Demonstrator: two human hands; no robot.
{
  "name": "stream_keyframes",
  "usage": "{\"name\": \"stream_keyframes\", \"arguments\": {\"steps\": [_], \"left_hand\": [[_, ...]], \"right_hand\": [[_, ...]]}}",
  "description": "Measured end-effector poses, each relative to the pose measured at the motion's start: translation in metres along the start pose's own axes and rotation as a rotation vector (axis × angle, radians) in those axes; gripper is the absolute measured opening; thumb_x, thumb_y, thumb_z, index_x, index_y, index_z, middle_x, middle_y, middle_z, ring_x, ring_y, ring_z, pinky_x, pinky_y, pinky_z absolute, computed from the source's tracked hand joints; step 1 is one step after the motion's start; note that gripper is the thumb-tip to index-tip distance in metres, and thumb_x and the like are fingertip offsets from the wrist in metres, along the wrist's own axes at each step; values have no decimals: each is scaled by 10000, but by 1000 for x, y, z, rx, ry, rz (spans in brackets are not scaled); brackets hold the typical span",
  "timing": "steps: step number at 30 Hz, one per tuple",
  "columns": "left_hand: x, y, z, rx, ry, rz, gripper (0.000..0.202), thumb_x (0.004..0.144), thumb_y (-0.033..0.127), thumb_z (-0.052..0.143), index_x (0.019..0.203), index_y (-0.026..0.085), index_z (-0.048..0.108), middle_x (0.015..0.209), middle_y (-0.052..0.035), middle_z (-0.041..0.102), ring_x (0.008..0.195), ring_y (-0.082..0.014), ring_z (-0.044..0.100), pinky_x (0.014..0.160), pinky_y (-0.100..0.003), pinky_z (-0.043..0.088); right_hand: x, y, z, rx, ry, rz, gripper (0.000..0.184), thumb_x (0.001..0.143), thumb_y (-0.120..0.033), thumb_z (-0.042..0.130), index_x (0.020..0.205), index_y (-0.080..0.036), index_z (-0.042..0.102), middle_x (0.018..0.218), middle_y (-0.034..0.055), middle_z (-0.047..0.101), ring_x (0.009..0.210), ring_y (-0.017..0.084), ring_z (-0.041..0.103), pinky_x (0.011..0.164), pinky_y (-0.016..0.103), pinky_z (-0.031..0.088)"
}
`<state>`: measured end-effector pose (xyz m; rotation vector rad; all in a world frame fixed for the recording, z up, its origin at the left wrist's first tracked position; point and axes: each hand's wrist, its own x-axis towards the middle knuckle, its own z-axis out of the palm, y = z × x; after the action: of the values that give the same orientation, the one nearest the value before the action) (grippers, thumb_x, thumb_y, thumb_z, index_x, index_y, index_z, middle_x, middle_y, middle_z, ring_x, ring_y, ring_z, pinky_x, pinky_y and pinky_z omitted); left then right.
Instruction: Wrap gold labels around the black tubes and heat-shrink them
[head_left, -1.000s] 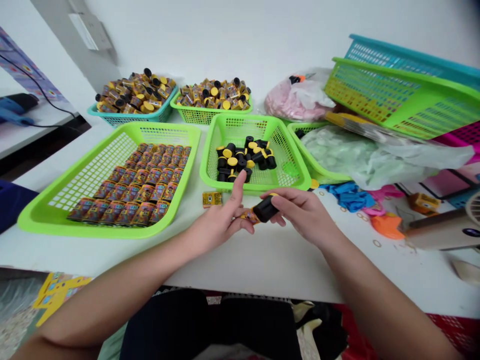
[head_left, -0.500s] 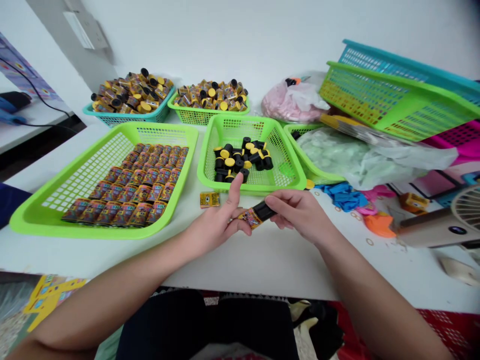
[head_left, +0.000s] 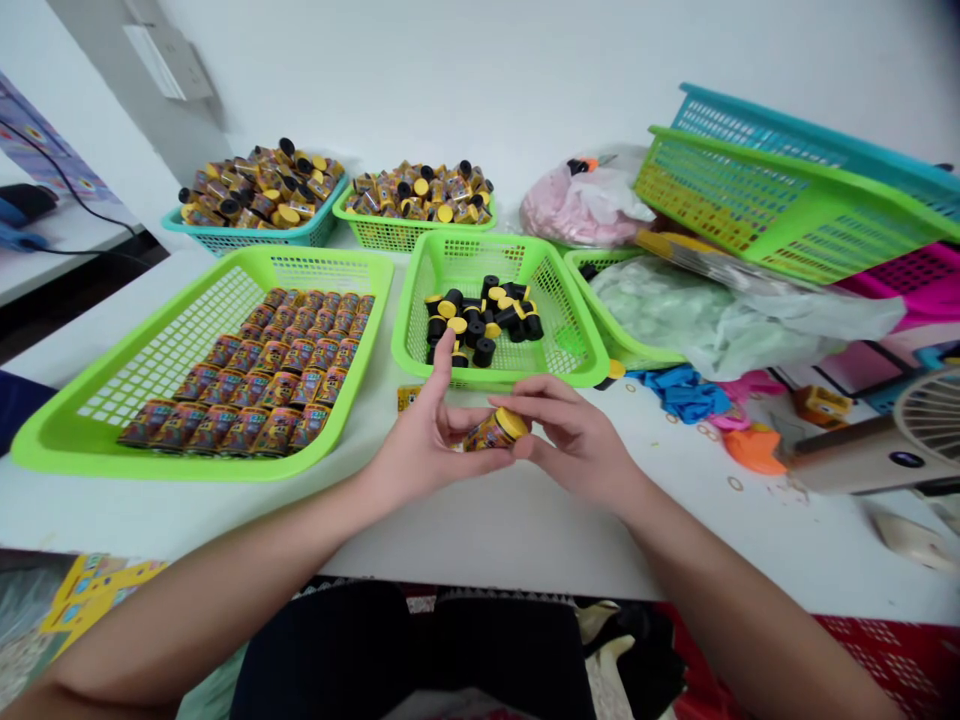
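Above the white desk (head_left: 525, 540), just in front of a green plastic basket (head_left: 480, 237) of black and yellow caps (head_left: 484, 325): left hand (head_left: 427, 435) curled with thumb raised, right hand (head_left: 574, 440) half-closed, both pinching a small labelled yellow-capped canister (head_left: 495, 430) between them. Further left, a larger green basket (head_left: 322, 258) of labelled canisters (head_left: 240, 375) in tidy rows.

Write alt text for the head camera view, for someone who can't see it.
A left hand and a right hand hold a small jar with a yellow cap above a white table. On the left, a green basket holds neat rows of jars; ahead, a second basket holds loose black and yellow pieces.
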<state>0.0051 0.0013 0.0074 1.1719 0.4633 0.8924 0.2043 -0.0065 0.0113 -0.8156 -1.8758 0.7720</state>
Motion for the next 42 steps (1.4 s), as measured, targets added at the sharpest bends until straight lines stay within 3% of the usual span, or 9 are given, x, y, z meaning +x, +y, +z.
{"name": "stream_keyframes", "arguments": {"steps": [4, 8, 12, 18, 23, 25, 30, 36, 42], "left_hand": [[0, -1, 2, -148, -98, 6, 1312, 795, 101, 757, 1446, 369, -351, 790, 45, 749, 615, -72, 646, 617, -175, 494], [-2, -3, 8, -145, 14, 29, 1381, 745, 86, 796, 1438, 357, -367, 838, 21, 766, 667, -100, 681, 681, -226, 534], [-5, -5, 11, -99, 87, 49, 1379, 721, 76, 805, 1473, 367, -314, 876, 12, 777, 713, -105, 701, 742, -250, 554], [-4, -15, 10, -46, 162, 77, 1326, 736, 102, 794, 1511, 322, -260, 796, 49, 742, 648, -79, 654, 694, -209, 528], [-2, -16, 11, -128, 92, 66, 1371, 710, 54, 792, 1481, 385, -292, 913, 55, 674, 714, -52, 617, 698, -176, 491], [-5, -14, 11, -146, 14, -22, 1329, 753, 78, 763, 1464, 393, -314, 829, 87, 609, 646, -37, 564, 641, -159, 463], [-13, -11, 12, -26, -110, -95, 1170, 835, 197, 717, 1529, 337, -215, 743, 69, 569, 619, -67, 544, 600, -177, 450], [-13, -9, 12, -97, -232, -128, 1144, 852, 172, 657, 1517, 257, -270, 664, 76, 574, 547, -75, 521, 570, -196, 445], [-12, -10, 13, 217, -75, -85, 1205, 771, 105, 645, 1503, 210, -306, 618, 115, 454, 526, -80, 437, 506, -180, 348]], "right_hand": [[-4, -3, 4, -120, 20, -94, 302, 960, -420, 555, 1219, -329, 684, 960, 52, 620, 915, 172, 628, 794, 333, 564], [-14, 0, 11, -184, 91, -141, 404, 986, -421, 496, 1383, -344, 491, 1069, 65, 639, 994, 194, 637, 861, 377, 561], [-16, 1, 15, -253, 47, -224, 620, 832, -564, 670, 1348, -293, 459, 1157, 100, 624, 1092, 242, 622, 920, 421, 556], [-10, -2, 15, -609, -16, -416, 533, 841, -198, 686, 1336, -204, 488, 1126, 117, 626, 1144, 263, 599, 987, 464, 526], [-9, -11, 13, -616, -46, -429, 606, 833, -180, 655, 1399, -181, 440, 1200, 135, 634, 1174, 267, 595, 1028, 492, 498], [-10, -16, 14, -630, -64, -447, 631, 846, -212, 646, 1432, -188, 413, 1198, 128, 649, 1179, 275, 598, 1034, 505, 492], [-15, -20, 22, -648, -29, -485, 636, 843, -278, 676, 1422, -173, 435, 1141, 129, 681, 1107, 284, 630, 1043, 536, 485], [-19, -18, 29, -472, 63, -469, 619, 769, -187, 717, 1352, -146, 511, 1051, 113, 667, 1071, 265, 628, 947, 430, 578], [-19, -17, 25, -658, -19, -541, 555, 874, -287, 675, 1384, -177, 484, 1036, 104, 698, 1004, 250, 631, 1022, 551, 520]]}}
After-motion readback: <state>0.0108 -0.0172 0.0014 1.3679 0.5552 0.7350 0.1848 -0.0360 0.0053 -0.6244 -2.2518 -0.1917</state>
